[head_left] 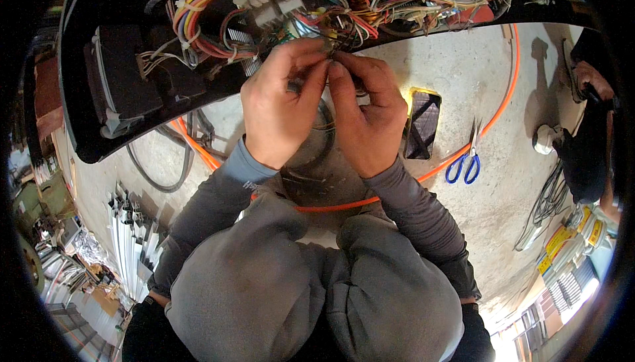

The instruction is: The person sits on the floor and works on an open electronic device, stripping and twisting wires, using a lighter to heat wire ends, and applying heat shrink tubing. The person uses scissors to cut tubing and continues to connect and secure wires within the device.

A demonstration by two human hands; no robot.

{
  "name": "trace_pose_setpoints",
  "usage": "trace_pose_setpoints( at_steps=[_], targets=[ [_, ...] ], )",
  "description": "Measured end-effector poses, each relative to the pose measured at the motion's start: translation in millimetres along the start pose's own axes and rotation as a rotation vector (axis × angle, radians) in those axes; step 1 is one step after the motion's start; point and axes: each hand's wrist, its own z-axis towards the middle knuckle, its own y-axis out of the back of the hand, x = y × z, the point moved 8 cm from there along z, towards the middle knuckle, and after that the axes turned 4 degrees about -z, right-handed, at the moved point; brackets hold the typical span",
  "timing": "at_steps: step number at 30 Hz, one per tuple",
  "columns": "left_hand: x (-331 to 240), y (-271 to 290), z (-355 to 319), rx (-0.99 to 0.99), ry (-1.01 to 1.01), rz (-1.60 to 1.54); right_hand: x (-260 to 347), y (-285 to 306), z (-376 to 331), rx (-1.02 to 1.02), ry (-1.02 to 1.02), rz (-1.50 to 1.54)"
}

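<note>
My left hand (281, 104) and my right hand (370, 114) meet in front of the near edge of an opened machine with exposed circuit boards. Thumb and fingers are pinched together on both, the tips almost touching. Whatever they grip is too small and too covered to make out; thin dark wires run close by the fingertips. Something dark shows under the curled fingers of my left hand. Just left of it hangs a thick bundle of coloured wires (192, 15), and more wires (350, 18) tangle over the boards beyond both hands.
An orange hose (506, 101) curves across the concrete floor (493, 216). Blue-handled scissors (464, 167) and a dark quilted-looking rectangular item (423, 127) lie to the right. Metal profiles (131, 240) stand at left. At far right is another person's hand (593, 79), near coiled cable (548, 197).
</note>
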Motion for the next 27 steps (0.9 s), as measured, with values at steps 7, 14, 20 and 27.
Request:
trace_pose_setpoints(
  at_steps=[7,14,20,27],
  targets=[
    [-8.4,1.1,2.7,-0.007,-0.114,0.091,-10.4,0.0,-4.6,-0.033,-0.063,0.045],
    [-8.7,-2.3,3.6,-0.006,-0.108,0.090,-6.4,0.7,-2.0,-0.012,-0.010,0.022],
    [-12.7,-1.6,3.3,0.011,-0.137,0.100,-4.4,-1.7,-0.4,0.021,-0.080,0.070],
    [-11.5,0.1,5.2,0.071,-0.205,0.043,-26.5,-7.2,1.0,0.032,-0.195,0.242]
  ],
)
